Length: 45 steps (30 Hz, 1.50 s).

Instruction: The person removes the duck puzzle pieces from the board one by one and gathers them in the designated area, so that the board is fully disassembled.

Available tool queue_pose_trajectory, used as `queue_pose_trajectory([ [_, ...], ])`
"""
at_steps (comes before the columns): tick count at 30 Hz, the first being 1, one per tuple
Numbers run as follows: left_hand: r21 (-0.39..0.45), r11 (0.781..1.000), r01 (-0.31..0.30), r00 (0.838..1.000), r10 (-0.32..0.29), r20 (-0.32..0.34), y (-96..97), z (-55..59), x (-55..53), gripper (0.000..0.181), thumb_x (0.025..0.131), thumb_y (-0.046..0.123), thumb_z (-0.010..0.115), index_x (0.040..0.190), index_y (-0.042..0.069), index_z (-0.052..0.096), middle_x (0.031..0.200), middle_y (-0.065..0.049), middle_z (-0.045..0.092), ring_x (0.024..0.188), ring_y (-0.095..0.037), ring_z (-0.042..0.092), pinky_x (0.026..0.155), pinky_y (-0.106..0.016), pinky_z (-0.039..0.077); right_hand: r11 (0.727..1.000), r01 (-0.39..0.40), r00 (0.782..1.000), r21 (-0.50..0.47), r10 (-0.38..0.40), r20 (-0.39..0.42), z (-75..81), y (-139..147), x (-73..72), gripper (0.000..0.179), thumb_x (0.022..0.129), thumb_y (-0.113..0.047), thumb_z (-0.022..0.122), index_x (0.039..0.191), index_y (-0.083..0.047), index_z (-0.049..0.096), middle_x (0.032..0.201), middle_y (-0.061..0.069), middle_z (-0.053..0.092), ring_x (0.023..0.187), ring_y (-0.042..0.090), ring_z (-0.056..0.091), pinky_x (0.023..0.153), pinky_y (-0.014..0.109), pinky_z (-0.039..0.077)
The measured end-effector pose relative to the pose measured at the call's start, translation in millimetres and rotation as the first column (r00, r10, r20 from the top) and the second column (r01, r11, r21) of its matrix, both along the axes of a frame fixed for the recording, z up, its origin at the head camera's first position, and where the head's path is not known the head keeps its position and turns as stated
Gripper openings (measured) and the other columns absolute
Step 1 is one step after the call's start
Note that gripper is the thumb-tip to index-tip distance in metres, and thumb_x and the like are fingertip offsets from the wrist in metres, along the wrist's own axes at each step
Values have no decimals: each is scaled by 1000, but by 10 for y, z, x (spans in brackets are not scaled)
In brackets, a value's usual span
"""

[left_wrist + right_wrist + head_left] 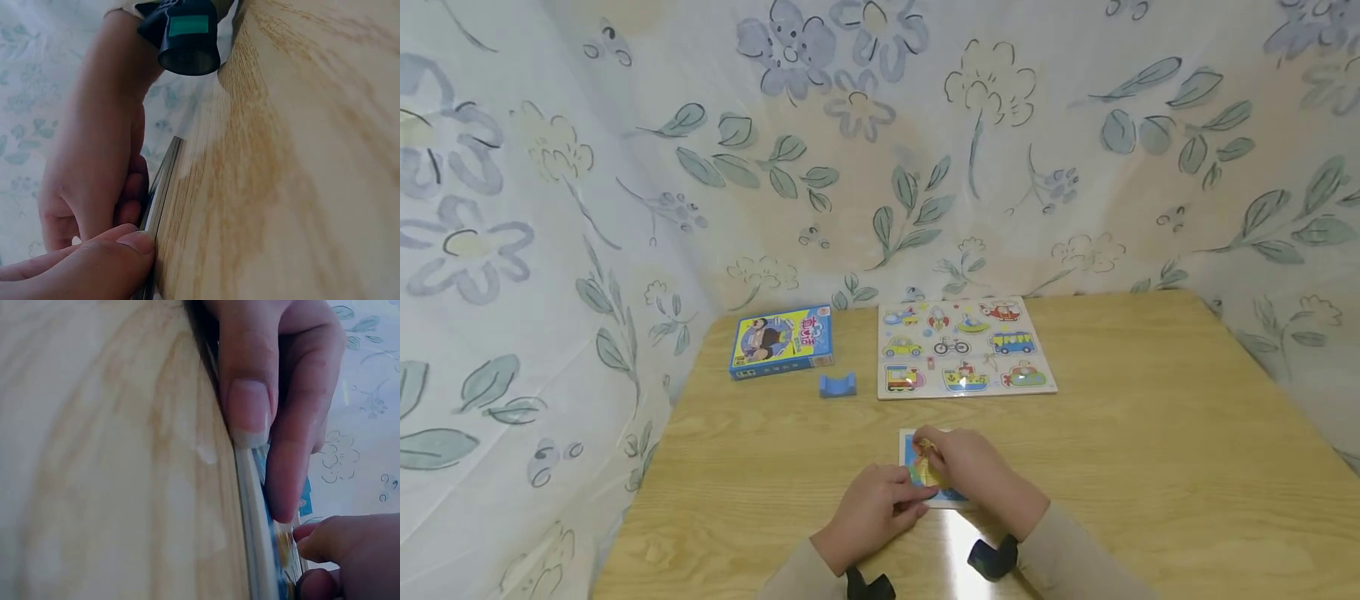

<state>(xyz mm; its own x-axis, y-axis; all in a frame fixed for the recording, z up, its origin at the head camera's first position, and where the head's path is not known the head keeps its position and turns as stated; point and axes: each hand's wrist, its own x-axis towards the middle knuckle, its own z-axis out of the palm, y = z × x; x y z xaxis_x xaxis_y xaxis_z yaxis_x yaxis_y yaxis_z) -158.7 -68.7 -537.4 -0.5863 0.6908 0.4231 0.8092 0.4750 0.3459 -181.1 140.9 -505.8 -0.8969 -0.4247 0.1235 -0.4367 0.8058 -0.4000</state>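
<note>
A small flat picture puzzle [905,454] with a white border and blue background lies on the table in front of me. My left hand [871,500] holds its near left edge. In the right wrist view, the left thumb [250,412] sits along the puzzle's rim while the index finger [287,475] lies over the picture. My right hand [979,473] reaches over from the right, its curled fingers pinching a yellow puzzle piece [927,476] above the picture. Fingers hide much of that piece and the puzzle's right side.
Behind the hands lies a wooden vehicle puzzle board [966,360]. A blue and yellow box [782,340] sits at the back left, with a small blue stand [838,385] just in front of it. Floral cloth [865,217] hangs behind the wooden table [1150,450].
</note>
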Motion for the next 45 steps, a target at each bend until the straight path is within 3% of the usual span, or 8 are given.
queue_pose_trajectory([
  [3, -14, 1000, 5, 1000, -5, 5, 8, 21, -24, 22, 93, 24, 82, 115, 25, 83, 77, 16, 50, 68, 3, 32, 65, -16, 25, 1000, 14, 1000, -20, -13, 18, 0, 15, -19, 21, 100, -9, 69, 119, -18, 68, 59, -7, 44, 52, 9, 36, 49, 27, 30],
  [7, -17, 1000, 15, 1000, -14, 25, 24, 35, -51, 22, 94, 25, 81, 116, 25, 83, 76, 17, 49, 67, 4, 32, 65, -16, 25, 1000, 19, 1000, -3, -19, 4, 5, 26, -27, 22, 100, -10, 69, 120, -18, 68, 61, -7, 48, 53, 10, 39, 50, 28, 32],
  [12, 0, 1000, 27, 999, -27, 26, 41, 38, -79, 23, 94, 25, 81, 117, 23, 83, 76, 16, 51, 67, 5, 33, 65, -16, 27, 998, 20, 999, 53, -18, -29, 23, 16, -28, 30, 101, -14, 69, 131, -18, 69, 62, -6, 52, 54, 12, 41, 52, 30, 37],
  [19, 5, 999, 33, 999, -33, 23, 38, 38, -83, 20, 95, 24, 81, 114, 22, 84, 78, 15, 53, 68, 4, 36, 66, -16, 29, 983, 5, 997, 182, 9, -75, 20, -19, 7, 48, 97, -13, 67, 143, -23, 65, 55, -9, 38, 49, 10, 34, 45, 30, 36],
  [26, -4, 1000, 30, 998, -29, 48, 66, 43, -56, 21, 95, 24, 80, 116, 24, 83, 79, 16, 54, 69, 4, 39, 68, -16, 29, 993, 50, 994, 108, -39, -105, -20, -4, 17, 27, 101, -15, 66, 127, -20, 69, 58, -11, 46, 48, 10, 38, 46, 30, 37],
  [33, 35, 999, 27, 997, -30, 73, 51, 23, -5, 22, 94, 22, 81, 117, 23, 83, 80, 16, 54, 70, 5, 38, 67, -15, 28, 993, -10, 997, 121, 19, -79, 13, -11, 36, 21, 104, -17, 64, 124, -22, 64, 55, -9, 43, 48, 12, 38, 46, 31, 37],
  [39, 61, 998, 28, 999, -30, 38, 16, 24, 8, 24, 91, 18, 84, 114, 21, 83, 79, 15, 55, 70, 7, 40, 67, -15, 30, 996, -35, 999, 78, 38, -33, 45, -59, 6, 13, 107, -17, 60, 119, -22, 60, 56, -8, 41, 49, 11, 37, 46, 29, 34],
  [45, 40, 999, 24, 999, -26, 38, -4, 36, 14, 23, 91, 20, 84, 114, 22, 83, 80, 15, 57, 71, 6, 42, 68, -15, 31, 991, -7, 998, 135, 16, -69, 36, -114, -11, 14, 103, -15, 65, 110, -24, 57, 55, -7, 41, 48, 13, 38, 45, 32, 36],
])
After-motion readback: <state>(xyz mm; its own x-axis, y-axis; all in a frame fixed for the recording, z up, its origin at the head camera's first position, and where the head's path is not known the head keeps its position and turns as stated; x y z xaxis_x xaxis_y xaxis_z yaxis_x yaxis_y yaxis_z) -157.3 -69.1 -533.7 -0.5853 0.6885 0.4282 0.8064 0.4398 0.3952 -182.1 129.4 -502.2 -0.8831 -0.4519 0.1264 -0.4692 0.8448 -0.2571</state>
